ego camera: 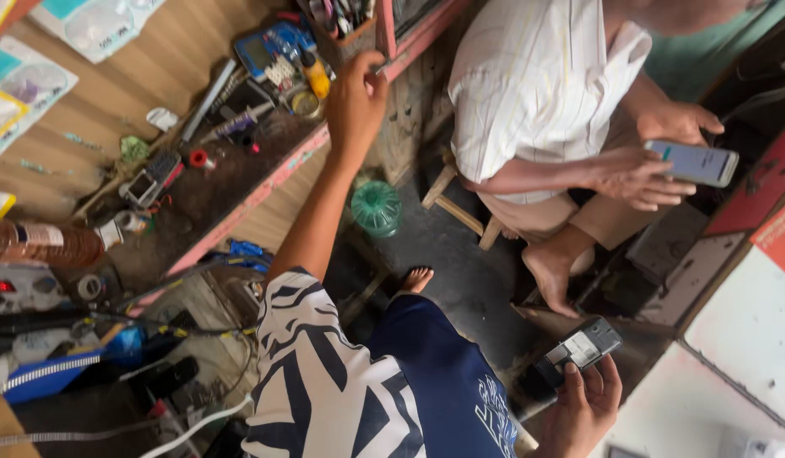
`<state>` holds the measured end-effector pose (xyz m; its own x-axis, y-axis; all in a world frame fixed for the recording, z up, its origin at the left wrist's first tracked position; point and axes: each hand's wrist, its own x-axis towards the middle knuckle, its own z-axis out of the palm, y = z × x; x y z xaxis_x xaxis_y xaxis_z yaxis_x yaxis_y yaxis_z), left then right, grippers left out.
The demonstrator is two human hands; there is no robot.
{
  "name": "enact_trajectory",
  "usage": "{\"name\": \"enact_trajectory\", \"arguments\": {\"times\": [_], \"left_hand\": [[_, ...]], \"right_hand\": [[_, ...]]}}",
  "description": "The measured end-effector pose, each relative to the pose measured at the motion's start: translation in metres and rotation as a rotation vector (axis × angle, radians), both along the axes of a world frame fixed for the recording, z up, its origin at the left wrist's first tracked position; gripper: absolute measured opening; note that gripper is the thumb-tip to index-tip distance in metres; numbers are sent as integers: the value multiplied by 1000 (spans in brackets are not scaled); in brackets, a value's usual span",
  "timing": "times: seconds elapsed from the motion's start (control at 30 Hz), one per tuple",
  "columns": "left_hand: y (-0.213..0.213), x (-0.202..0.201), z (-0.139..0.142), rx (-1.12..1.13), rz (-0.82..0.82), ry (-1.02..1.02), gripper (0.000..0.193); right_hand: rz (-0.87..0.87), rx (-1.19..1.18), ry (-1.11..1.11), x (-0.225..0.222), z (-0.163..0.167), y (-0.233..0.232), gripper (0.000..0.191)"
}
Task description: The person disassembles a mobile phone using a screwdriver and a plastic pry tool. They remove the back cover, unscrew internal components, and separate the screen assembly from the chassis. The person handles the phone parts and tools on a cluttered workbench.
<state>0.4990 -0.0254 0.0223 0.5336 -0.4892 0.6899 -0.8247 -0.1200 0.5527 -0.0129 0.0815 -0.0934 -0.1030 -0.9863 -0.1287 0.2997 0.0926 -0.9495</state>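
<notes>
phone with its back cover off point(579, 349) lies in the right hand point(583, 411) at the lower right, the fingers curled loosely under and around it, above the dark floor. left hand point(356, 102) reaches up to a tool cup point(346, 34) at the edge of the cluttered bench point(240, 182), its fingers pinched together on something too small to make out. nearby, a seated person's hands point(655, 153) hold a lit smartphone point(693, 163).

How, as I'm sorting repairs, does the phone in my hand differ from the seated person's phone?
The phone in your right hand is dark, back open; the seated person's phone shows a lit screen. Yours sits in one hand, theirs between two. Both are handheld rectangles.
</notes>
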Motion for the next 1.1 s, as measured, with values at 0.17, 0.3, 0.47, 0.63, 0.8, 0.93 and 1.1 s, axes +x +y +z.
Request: {"name": "enact_trajectory", "arguments": {"times": [0.17, 0.3, 0.47, 0.63, 0.8, 0.93, 1.1], "left_hand": [[-55, 89, 31, 331, 298, -212, 42], [-76, 124, 26, 470, 305, -212, 22], [-66, 121, 50, 404, 273, -176, 15], [-9, 72, 84, 126, 45, -209, 26], [-11, -21, 48, 302, -796, 653, 29], [-18, -174, -22, 633, -1275, 1059, 19], [7, -322, -77, 959, -1554, 945, 24]], "right_hand": [[-56, 15, 49, 69, 9, -28, 53], [-85, -1, 26, 109, 7, -41, 53], [-80, -12, 16, 132, 4, -50, 53], [-75, 2, -189, 138, 10, -49, 55], [26, 52, -363, 122, 23, -20, 50], [233, -147, -308, 88, 26, 7, 52], [158, 150, -213, 17, 27, 46, 43]]}}
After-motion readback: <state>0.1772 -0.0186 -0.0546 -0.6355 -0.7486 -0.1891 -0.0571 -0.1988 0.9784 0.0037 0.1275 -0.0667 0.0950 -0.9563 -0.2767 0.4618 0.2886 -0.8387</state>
